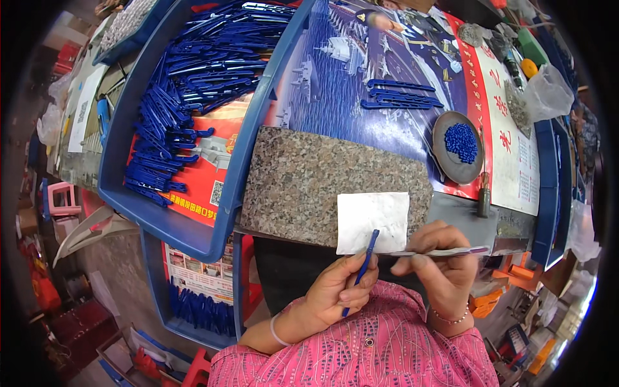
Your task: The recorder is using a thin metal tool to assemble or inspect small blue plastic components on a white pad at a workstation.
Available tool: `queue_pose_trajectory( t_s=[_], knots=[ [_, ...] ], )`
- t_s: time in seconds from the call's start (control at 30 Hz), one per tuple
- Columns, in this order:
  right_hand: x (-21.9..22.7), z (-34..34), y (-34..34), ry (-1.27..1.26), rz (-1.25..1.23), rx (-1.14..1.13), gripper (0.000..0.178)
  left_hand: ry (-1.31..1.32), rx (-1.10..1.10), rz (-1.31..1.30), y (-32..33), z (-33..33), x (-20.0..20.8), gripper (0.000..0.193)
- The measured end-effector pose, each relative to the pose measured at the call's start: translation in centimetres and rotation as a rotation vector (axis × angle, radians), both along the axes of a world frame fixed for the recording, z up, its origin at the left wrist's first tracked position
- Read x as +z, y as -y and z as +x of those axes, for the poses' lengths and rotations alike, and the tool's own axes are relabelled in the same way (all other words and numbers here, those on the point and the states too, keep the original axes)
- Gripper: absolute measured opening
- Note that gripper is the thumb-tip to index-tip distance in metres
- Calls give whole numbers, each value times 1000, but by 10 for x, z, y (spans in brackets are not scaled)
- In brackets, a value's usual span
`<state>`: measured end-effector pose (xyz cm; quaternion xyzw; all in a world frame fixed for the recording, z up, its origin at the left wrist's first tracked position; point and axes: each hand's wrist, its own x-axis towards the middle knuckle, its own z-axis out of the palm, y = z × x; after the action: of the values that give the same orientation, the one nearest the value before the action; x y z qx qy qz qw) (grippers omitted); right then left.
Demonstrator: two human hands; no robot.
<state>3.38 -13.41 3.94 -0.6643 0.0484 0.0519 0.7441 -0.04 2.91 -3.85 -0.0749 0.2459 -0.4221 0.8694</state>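
Note:
Upright between the fingers of my left hand (338, 287) is a slim glossy blue strip (372, 248), its upper end in front of a white paper square (371, 216). My right hand (448, 274) pinches a thin, silvery, tweezer-like tool (461, 251) that points left toward the strip; its exact kind is unclear. The paper lies on the near edge of a speckled granite slab (309, 187). Beyond the slab, several similar blue strips (403, 98) lie side by side on a printed poster. A round grey dish (445, 169) holds small blue beads (461, 143).
To the left, a large blue tray (242, 168) holds a heap of blue strips (206, 71). A lower blue tray (155, 284) contains more strips. Near the dish lies a dark-handled tool (484, 200). Plastic bags (548, 91) and another blue tray (548, 193) are at the right.

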Motion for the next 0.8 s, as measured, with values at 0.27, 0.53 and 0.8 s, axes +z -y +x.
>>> queue_pose_trajectory(
  t_s=[0.27,0.53,0.8],
  knots=[
    [-29,1,-1,176,-269,257,12,0,-15,62,-4,1,3,24],
    [-36,-3,3,127,-199,233,12,-9,-16,56,-5,2,5,25],
    [-35,-1,3,122,-204,223,13,-2,-20,73,-4,0,6,25]
  ],
)
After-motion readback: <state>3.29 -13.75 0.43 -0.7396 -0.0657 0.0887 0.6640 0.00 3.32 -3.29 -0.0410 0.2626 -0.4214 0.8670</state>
